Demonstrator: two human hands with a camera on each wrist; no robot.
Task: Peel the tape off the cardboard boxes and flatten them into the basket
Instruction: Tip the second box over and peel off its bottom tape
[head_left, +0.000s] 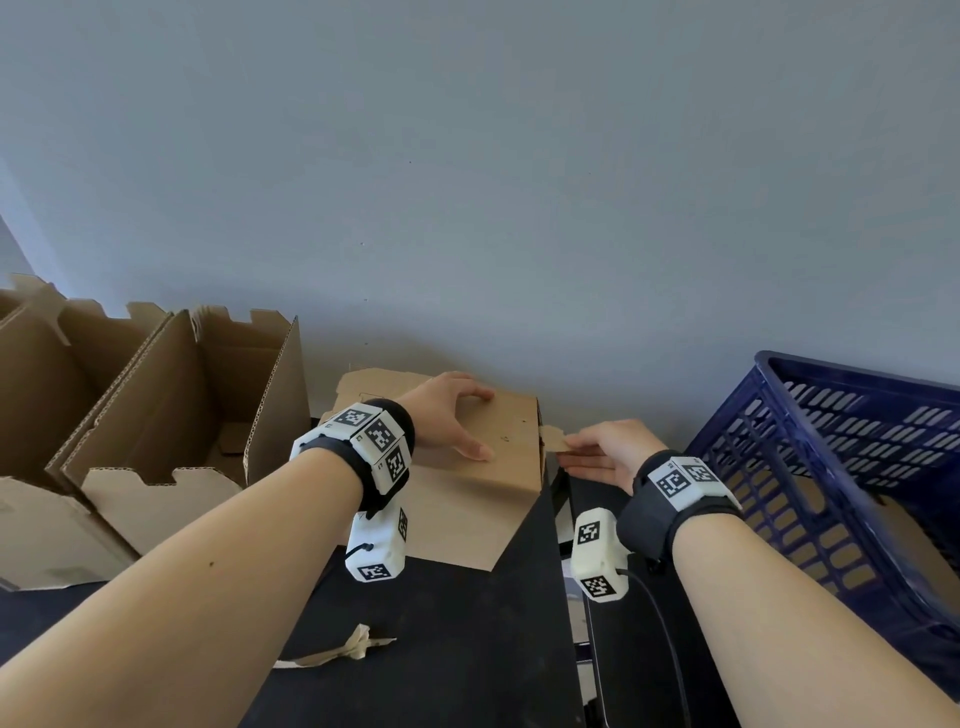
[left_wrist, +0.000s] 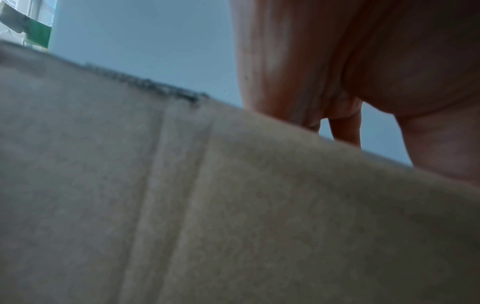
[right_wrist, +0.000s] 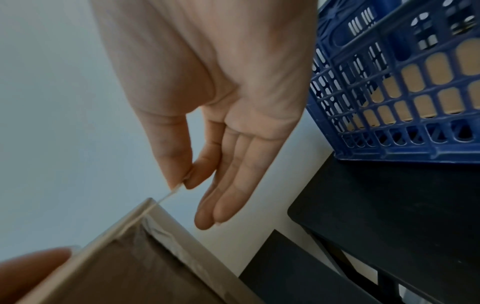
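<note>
A closed brown cardboard box (head_left: 467, 488) lies on the black table (head_left: 441, 649) near the wall. My left hand (head_left: 457, 415) rests on top of the box (left_wrist: 233, 205), fingers arched with the tips pressing down. At the box's right end, my right hand (head_left: 592, 449) pinches a strip of tan tape (head_left: 553, 439) between thumb and forefinger. In the right wrist view the tape (right_wrist: 166, 197) runs taut from the pinch to the box's corner (right_wrist: 148, 207), and the other fingers (right_wrist: 233, 185) stay straight. The blue plastic basket (head_left: 831, 467) stands to the right.
Two open cardboard boxes (head_left: 171, 415) stand at the left on the table. A crumpled piece of peeled tape (head_left: 343, 649) lies near the table's front. Flat cardboard (right_wrist: 428, 82) shows through the basket's (right_wrist: 389, 144) slotted wall. A gap separates the table from the basket's black stand (right_wrist: 389, 216).
</note>
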